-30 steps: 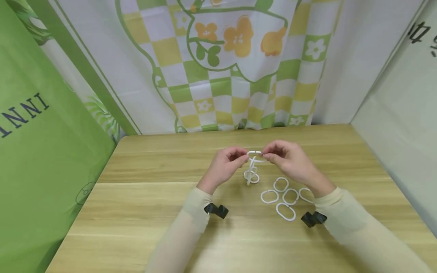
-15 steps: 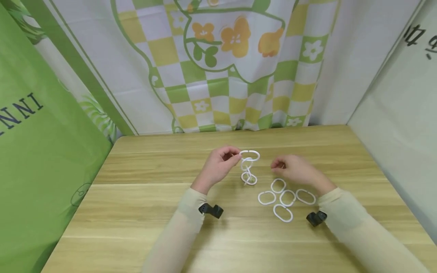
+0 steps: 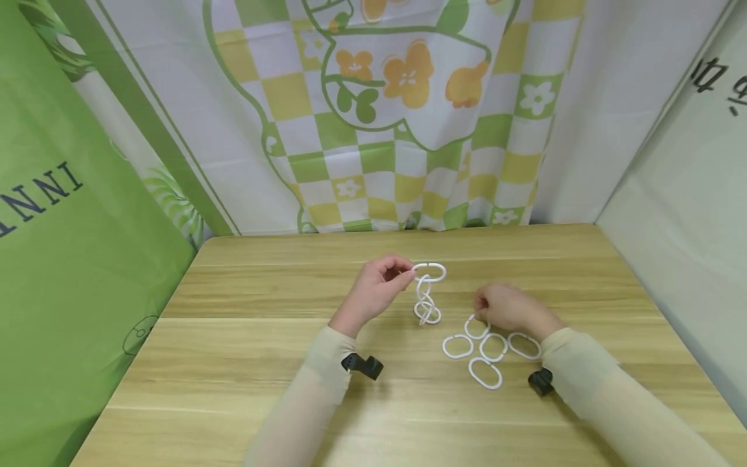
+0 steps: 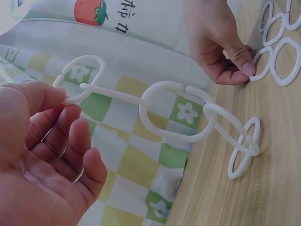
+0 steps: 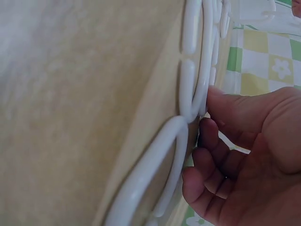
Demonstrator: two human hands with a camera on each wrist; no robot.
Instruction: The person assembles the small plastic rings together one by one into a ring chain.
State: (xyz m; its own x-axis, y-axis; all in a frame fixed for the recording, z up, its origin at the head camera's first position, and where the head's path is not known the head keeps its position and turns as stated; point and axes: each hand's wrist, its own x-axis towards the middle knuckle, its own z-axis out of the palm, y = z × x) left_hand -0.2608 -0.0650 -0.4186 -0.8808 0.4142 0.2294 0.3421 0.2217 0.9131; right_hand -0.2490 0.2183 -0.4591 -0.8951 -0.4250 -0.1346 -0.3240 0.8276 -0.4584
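White plastic chain links lie and hang over the wooden table. My left hand (image 3: 373, 292) pinches the top link (image 3: 445, 272) between thumb and index finger. From it hangs a chain (image 4: 115, 95) of several joined oval links, its lowest end down at the table in the left wrist view. My right hand (image 3: 510, 308) is low over the table, thumb and fingertips pinching the edge of the farthest loose link (image 3: 466, 328). In the right wrist view, the fingers of the right hand (image 5: 263, 146) are curled beside the loose links.
Several other loose links (image 3: 444, 348) lie flat in a cluster just in front of the right hand on the wooden table (image 3: 245, 402). A checkered curtain (image 3: 373, 162) hangs behind the table. Green cloth (image 3: 87, 292) is at the left, a pale wall covering (image 3: 694, 194) at the right.
The right hand has let go of the chain's top link and moved right and down to the loose links. The left hand keeps holding the chain, which now hangs nearly straight.
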